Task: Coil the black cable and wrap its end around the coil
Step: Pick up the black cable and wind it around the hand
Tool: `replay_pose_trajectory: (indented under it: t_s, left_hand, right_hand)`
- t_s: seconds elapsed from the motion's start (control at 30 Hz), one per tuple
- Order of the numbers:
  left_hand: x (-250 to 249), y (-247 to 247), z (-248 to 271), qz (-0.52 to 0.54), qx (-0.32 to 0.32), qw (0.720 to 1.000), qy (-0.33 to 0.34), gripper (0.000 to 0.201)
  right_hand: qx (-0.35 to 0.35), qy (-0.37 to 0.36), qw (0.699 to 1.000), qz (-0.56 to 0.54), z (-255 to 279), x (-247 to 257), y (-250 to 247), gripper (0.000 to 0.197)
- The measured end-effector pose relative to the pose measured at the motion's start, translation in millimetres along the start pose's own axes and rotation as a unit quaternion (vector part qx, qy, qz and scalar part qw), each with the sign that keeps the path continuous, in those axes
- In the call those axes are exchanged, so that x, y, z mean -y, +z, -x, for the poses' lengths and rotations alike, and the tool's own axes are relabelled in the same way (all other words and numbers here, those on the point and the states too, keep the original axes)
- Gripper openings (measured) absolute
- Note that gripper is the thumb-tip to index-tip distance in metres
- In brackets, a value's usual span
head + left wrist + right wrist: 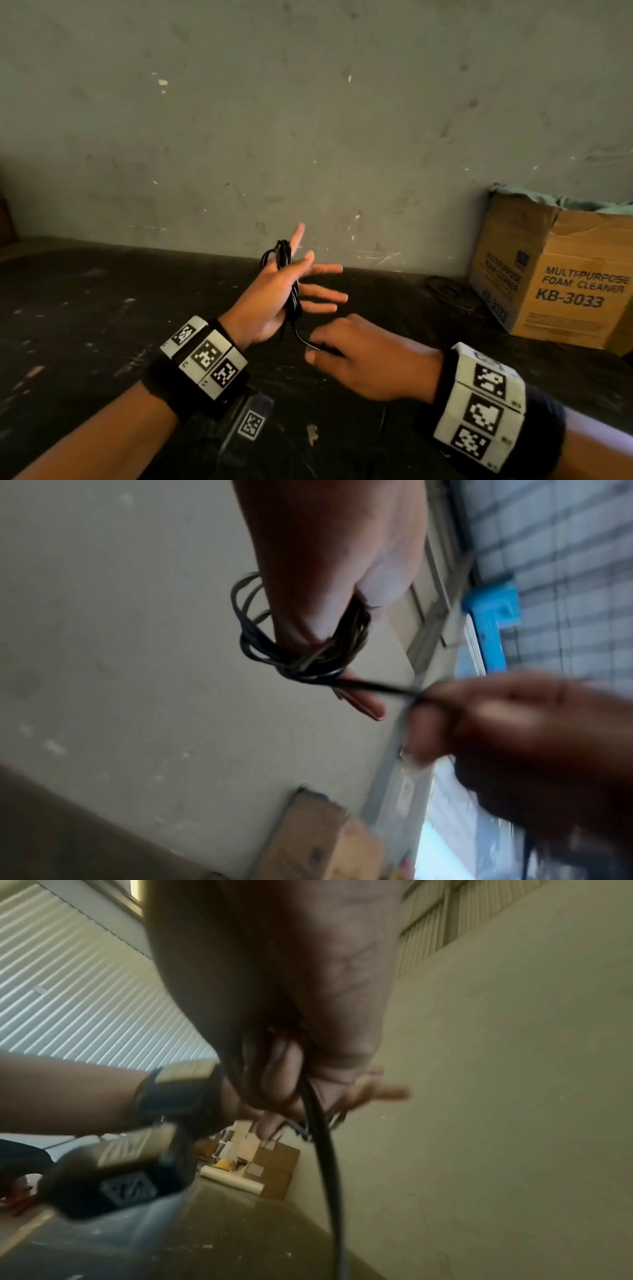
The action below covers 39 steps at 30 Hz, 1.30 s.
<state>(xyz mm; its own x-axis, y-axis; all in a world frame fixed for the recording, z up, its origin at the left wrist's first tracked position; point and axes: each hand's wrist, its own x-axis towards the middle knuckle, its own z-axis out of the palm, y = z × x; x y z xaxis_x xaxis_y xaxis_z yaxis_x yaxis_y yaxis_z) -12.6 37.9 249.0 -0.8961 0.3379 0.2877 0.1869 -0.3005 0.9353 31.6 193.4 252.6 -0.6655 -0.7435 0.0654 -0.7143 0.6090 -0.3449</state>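
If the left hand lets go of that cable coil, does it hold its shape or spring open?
Probably springs loose: the coil shows uneven loops fanning apart beside the left hand, kept together only by the thumb. It looks thin, floppy and light. The free end runs taut to the right hand, which pinches it; no finished wrap is visible yet.

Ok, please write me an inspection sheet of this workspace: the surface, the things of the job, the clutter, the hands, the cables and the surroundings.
Surface: dark scuffed bench top, pale specks on it.
Job's things: black cable coiled on the left hand; loose end runs to the right hand.
Clutter: cardboard box printed "MULTI-PURPOSE FOAM CLEANER KB-3033", right, against the wall; a dark round thing beside it, unclear.
Hands: left hand fingers spread, thumb over the coil; right hand pinches the cable end.
Cables: only the black one seen.
Surroundings: grey marked wall behind the bench.
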Motion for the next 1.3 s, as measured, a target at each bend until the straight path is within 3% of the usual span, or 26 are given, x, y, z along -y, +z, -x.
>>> replay_pose_trajectory:
  t_s: [0.1, 0.17, 0.33, 0.47, 0.77, 0.93, 1.07, 1.3]
  left_hand:
    - [12, 0, 10, -0.134, 0.004, 0.991, -0.023, 0.056]
    - [21, -2, 18, -0.177, 0.059, 0.981, -0.055, 0.051]
    - [33, -1, 36, -0.15, 0.21, 0.955, -0.149, 0.069]
    - [27, 6, 47, -0.123, 0.263, 0.949, -0.124, 0.05]
    - [-1, 14, 41, 0.06, 0.199, 0.977, -0.041, 0.049]
    - [-17, 19, 22, 0.099, 0.112, 0.989, -0.013, 0.054]
    - [-21, 11, 7, 0.031, 0.053, 0.998, 0.007, 0.057]
    - [3, -5, 13, -0.19, 0.033, 0.981, -0.007, 0.055]
  right_hand:
    - [0.014, -0.013, 0.999, 0.037, 9, 13, -27, 0.019]
    - [0.011, -0.025, 0.998, 0.056, 11, 17, -47, 0.013]
    - [-0.062, -0.064, 0.986, 0.139, 7, 5, -100, 0.021]
    - [-0.113, -0.089, 0.976, 0.16, 4, -12, -120, 0.029]
    - [-0.207, -0.054, 0.977, 0.014, -8, -73, -41, 0.028]
    - [-0.174, -0.048, 0.981, -0.075, -18, -60, 21, 0.02]
    - [-0.081, -0.006, 0.993, -0.081, -22, -30, 36, 0.027]
    - [-0.046, -0.02, 0.998, 0.039, -5, 3, -1, 0.021]
